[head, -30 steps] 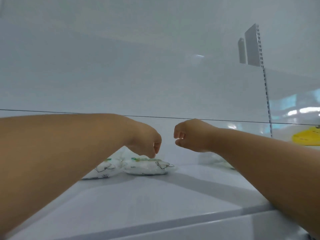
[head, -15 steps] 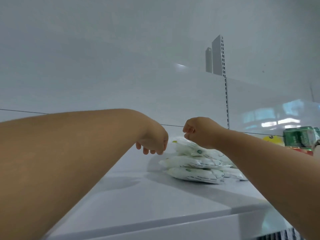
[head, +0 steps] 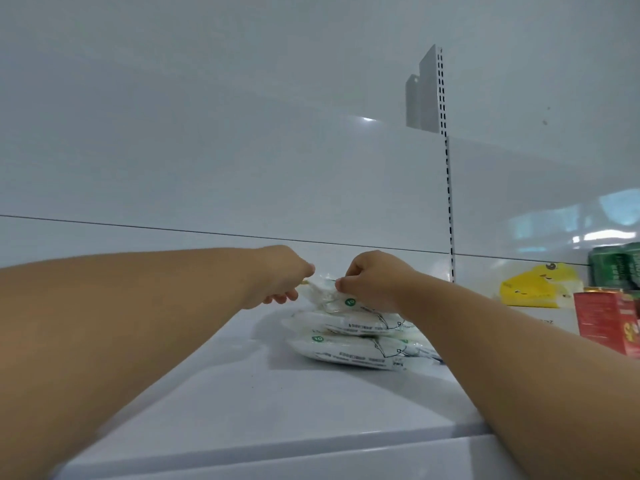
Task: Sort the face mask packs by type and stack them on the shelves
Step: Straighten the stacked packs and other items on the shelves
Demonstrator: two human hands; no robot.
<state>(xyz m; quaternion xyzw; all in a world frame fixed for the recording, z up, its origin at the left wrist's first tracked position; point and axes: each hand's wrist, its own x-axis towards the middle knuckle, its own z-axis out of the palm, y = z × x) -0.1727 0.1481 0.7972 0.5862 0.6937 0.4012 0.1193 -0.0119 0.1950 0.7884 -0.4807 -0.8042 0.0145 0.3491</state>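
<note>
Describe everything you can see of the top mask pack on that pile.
The top mask pack is a soft white plastic pouch with a green round mark and dark print. It lies crumpled and tilted on two similar packs on the white shelf. The right hand pinches its upper edge; the left hand touches its left end.

I can make out a green round badge reading "10" on the top mask pack [head: 341, 303], and another on the bottom mask pack [head: 346, 351] under it. Their black print lines and the red box [head: 609, 320] lettering, right of that stack, stay unreadable.
</note>
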